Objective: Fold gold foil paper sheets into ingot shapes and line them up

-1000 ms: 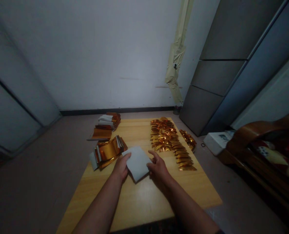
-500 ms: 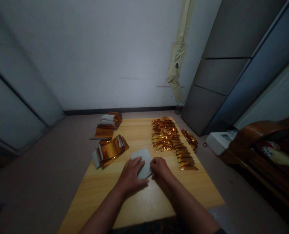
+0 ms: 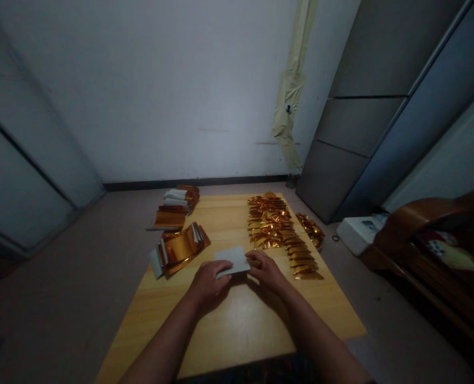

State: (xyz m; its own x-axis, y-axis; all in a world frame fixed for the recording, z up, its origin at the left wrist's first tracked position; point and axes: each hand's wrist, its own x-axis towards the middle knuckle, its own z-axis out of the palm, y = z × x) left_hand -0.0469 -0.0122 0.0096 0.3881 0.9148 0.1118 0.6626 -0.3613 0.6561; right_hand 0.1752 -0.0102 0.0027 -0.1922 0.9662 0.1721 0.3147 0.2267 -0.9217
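Observation:
Between my two hands is a sheet of paper (image 3: 235, 260), its pale grey side up and its near edge raised off the table. My left hand (image 3: 209, 280) grips its left edge, fingers on top and thumb at the near edge. At the right edge, my right hand (image 3: 264, 269) pinches the paper with bent fingers. To the left lie stacks of curved gold foil paper (image 3: 183, 246) with grey backs. On the right, folded gold foil pieces (image 3: 271, 218) lie in overlapping rows.
The wooden table (image 3: 237, 330) carries all the paper. Beyond its right edge sits a heap of gold pieces (image 3: 312, 229). A white box (image 3: 356, 234) and a carved wooden seat (image 3: 428, 229) stand to the right, with a grey refrigerator (image 3: 352, 122) behind. A wall rises at the far side.
The paper has been lifted at its near edge and now looks shorter. My left hand has moved from lying over it to gripping its left edge; my right hand has opened slightly along the right edge.

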